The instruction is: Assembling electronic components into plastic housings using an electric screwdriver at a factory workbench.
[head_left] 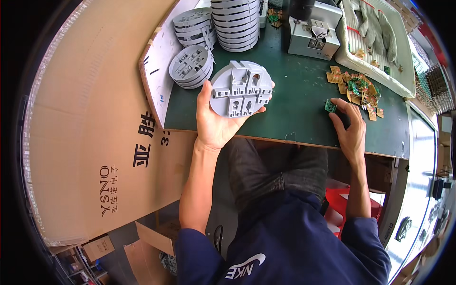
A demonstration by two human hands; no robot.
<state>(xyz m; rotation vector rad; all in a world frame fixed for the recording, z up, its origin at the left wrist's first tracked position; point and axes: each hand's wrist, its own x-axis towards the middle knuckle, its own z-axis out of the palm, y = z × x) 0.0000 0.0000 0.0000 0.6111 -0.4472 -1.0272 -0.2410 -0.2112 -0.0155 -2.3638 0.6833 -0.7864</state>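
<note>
My left hand (221,126) grips a round grey plastic housing (241,90) from below and the sides, its moulded slots and recesses facing up, held over the table's front edge. At the right, my right hand (350,124) pinches a small green circuit board (330,106) between thumb and fingers, just above the tabletop. Beyond that hand lies a loose pile of circuit boards (361,90), some showing green and others orange-brown.
Tall stacks of grey housings (236,28) stand at the back left, with a shorter stack (191,64) in front. A grey metal device (313,38) sits at the back. To its right, a white foam tray (403,83) holds gloves (377,28). A large cardboard box (99,109) borders the left.
</note>
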